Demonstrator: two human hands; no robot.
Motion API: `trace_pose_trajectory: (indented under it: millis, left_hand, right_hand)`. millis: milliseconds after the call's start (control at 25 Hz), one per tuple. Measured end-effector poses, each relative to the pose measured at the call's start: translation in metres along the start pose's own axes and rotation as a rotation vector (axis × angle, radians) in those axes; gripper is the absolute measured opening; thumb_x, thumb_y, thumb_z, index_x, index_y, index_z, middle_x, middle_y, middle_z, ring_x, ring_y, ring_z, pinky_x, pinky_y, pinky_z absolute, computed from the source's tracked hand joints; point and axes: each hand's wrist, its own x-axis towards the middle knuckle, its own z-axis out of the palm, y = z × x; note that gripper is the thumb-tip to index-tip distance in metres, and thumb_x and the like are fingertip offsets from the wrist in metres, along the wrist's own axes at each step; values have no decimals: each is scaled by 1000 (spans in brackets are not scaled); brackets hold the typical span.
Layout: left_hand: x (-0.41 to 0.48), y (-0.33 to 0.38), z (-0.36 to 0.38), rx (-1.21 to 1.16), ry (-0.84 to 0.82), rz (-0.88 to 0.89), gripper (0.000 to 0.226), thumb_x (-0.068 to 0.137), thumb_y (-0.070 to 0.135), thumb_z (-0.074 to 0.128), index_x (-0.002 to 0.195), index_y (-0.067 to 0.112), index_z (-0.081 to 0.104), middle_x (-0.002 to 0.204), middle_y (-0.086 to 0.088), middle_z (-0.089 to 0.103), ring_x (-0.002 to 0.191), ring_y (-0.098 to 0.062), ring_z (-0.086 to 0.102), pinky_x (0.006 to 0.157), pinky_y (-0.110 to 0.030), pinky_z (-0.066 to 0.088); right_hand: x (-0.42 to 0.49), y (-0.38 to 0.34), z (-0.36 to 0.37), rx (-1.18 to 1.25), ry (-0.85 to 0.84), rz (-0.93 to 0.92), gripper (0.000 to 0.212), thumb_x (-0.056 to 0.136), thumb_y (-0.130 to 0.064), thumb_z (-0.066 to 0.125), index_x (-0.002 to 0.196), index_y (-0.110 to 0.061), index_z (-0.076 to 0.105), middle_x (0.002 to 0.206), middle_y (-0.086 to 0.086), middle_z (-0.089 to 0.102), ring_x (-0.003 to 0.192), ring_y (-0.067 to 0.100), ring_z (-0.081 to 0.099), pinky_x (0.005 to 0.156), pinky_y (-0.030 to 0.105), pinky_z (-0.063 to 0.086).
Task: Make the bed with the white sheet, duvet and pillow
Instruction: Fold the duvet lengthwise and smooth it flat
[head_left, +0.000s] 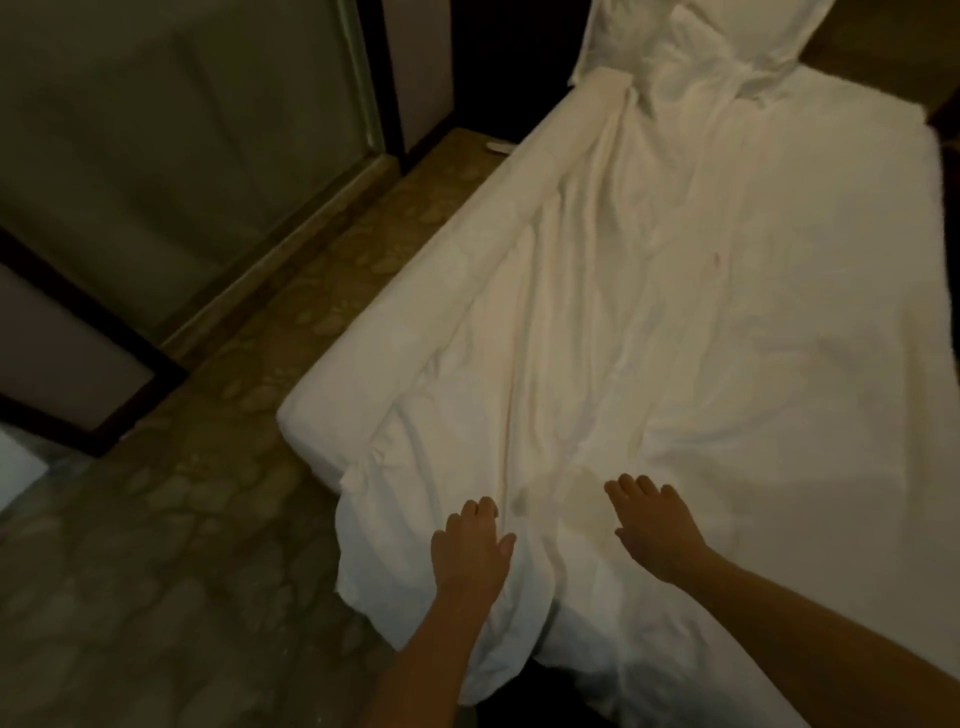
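You're smoothing the rumpled white fabric duvet: left grip and right grip rest flat on it, fingers straight, pinching nothing. Next, I'd judge, sweep creases outward.

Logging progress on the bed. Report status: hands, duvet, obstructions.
Both open: left hand, right hand flat on duvet at foot end. Duvet spread, wrinkled; pillow at head end. Nothing blocking.
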Motion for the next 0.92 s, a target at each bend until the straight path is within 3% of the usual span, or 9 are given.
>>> trace_pose_trajectory:
  millis: [40, 120, 240, 400, 480, 560, 680, 840, 920]
  left_hand:
    - [-5, 1, 12, -19, -25, -17, 40, 98, 46, 39, 129, 21, 43, 124, 1, 51, 111, -16, 52, 86, -29, 40]
    - [-20, 11, 44, -8, -5, -33, 43, 93, 50, 48, 125, 21, 48, 117, 1, 55, 103, -16, 56, 83, -31, 43]
    - [-32, 29, 84, -48, 27, -94, 56, 56, 62, 79, 94, 24, 62, 83, 7, 62, 65, -9, 61, 55, -26, 52]
    - [-13, 52, 133, -159, 114, -289, 72, 52, 56, 84, 110, 20, 60, 103, -1, 62, 82, -16, 62, 66, -31, 53]
    - [4, 55, 156, -147, 117, -413, 82, 55, 50, 83, 122, 19, 48, 115, -4, 56, 93, -20, 59, 73, -34, 53]
    - [14, 55, 188, -124, 214, -424, 92, 39, 40, 91, 117, 18, 46, 108, -9, 58, 85, -26, 61, 63, -37, 54]
    - [24, 44, 219, -189, 377, -439, 82, 42, 16, 94, 109, 21, 47, 97, -7, 59, 75, -23, 61, 58, -30, 54]
    - [24, 37, 229, -210, 465, -441, 41, 54, 8, 91, 83, 12, 62, 66, -2, 60, 51, -12, 56, 47, -16, 43]
    - [16, 42, 226, -201, 515, -444, 35, 56, 0, 88, 77, 8, 62, 60, -3, 57, 46, -13, 52, 42, -16, 39]
  right_hand:
    - [3, 2, 5, -9, 68, -47, 70, 38, -33, 93, 99, -10, 70, 89, 6, 66, 73, 24, 63, 54, 36, 50]
    - [14, 6, 18, -46, 136, -146, 69, 28, -29, 95, 89, -9, 71, 81, 7, 66, 64, 25, 63, 48, 36, 49]
    - [32, 9, 34, -90, 172, -247, 66, 29, -28, 95, 87, -7, 71, 81, 9, 66, 65, 26, 63, 51, 35, 49]
    - [74, 9, 82, -122, 202, -407, 69, 34, -20, 94, 96, -5, 69, 89, 12, 66, 72, 29, 63, 57, 39, 51]
    - [96, 10, 104, -120, 208, -457, 74, 38, -18, 93, 105, -2, 66, 96, 15, 65, 78, 31, 62, 61, 40, 51]
    - [110, 12, 128, -127, 265, -527, 73, 47, -16, 89, 113, 0, 62, 104, 18, 64, 84, 34, 62, 65, 41, 51]
    - [132, 14, 153, -136, 402, -617, 64, 63, -16, 76, 119, 1, 51, 107, 18, 62, 88, 34, 60, 70, 42, 49]
    - [159, 16, 165, -144, 588, -690, 28, 78, -13, 62, 103, -7, 52, 97, 12, 60, 83, 31, 53, 71, 41, 39]
    - [162, 19, 165, -118, 634, -749, 20, 80, -12, 56, 98, -8, 51, 95, 13, 60, 83, 31, 53, 72, 42, 39]
